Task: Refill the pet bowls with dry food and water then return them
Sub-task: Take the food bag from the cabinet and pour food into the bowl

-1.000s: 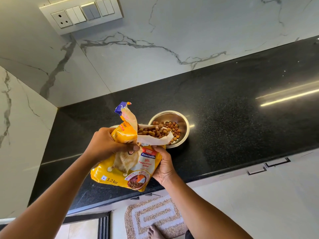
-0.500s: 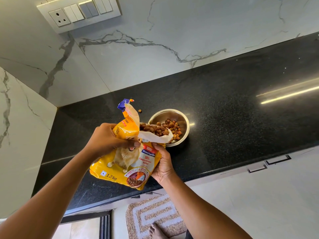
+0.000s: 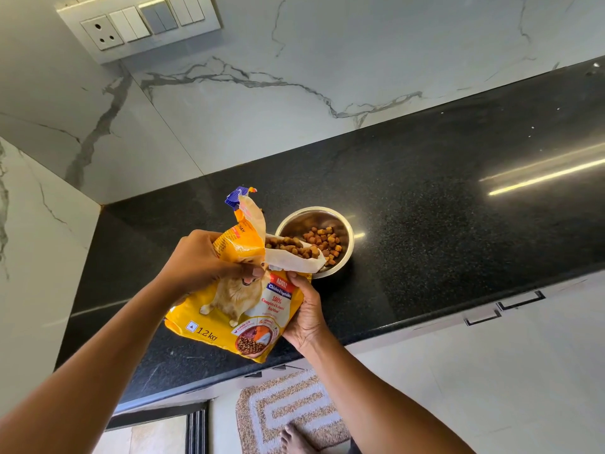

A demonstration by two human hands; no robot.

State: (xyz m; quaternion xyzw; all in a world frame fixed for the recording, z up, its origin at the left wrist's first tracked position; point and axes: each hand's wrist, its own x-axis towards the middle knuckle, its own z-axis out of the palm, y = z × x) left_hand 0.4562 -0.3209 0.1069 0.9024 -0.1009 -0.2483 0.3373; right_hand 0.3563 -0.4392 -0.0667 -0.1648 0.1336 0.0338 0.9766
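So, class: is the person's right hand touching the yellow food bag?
Touching. The head view shows the right hand with thumb and fingers curled round the lower right edge of the yellow food bag.

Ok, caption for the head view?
Left hand and right hand tip a yellow food bag, pouring kibble into a steel bowl.

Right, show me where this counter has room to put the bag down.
Roomiest: the black counter right of the steel bowl, between the marble wall and the front edge. A bare patch lies in the left corner, beyond the left hand. Crowded: the bowl's near rim, where the food bag and right hand meet. Behind the bag is hidden.
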